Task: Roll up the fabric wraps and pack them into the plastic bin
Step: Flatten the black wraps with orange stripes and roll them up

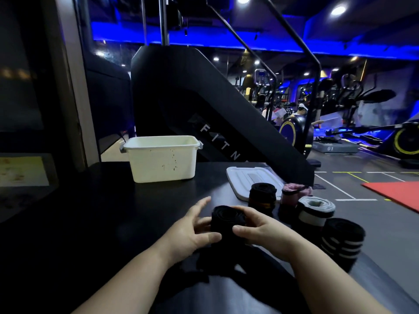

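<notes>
Fingers (249, 211) of right grip (265, 230) curled round black roll (227, 220), thumb on near side. Left grip (192, 225) spread, thumb touching roll's left flank. Roll upright low over surface (113, 211), coiled end facing up, loose end (215, 268) trailing toward body. White bin (162, 157) far left, well apart.

Cream bin (162, 160), held wrap (227, 219) blk, striped wrap (342, 244) blk/wht.

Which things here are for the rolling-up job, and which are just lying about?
For the job: black wrap, gripped by the right hand, touched by the left hand; four finished rolls; white bin; lid.
Just lying about: stair machine, red mat, exercise bike.
</notes>
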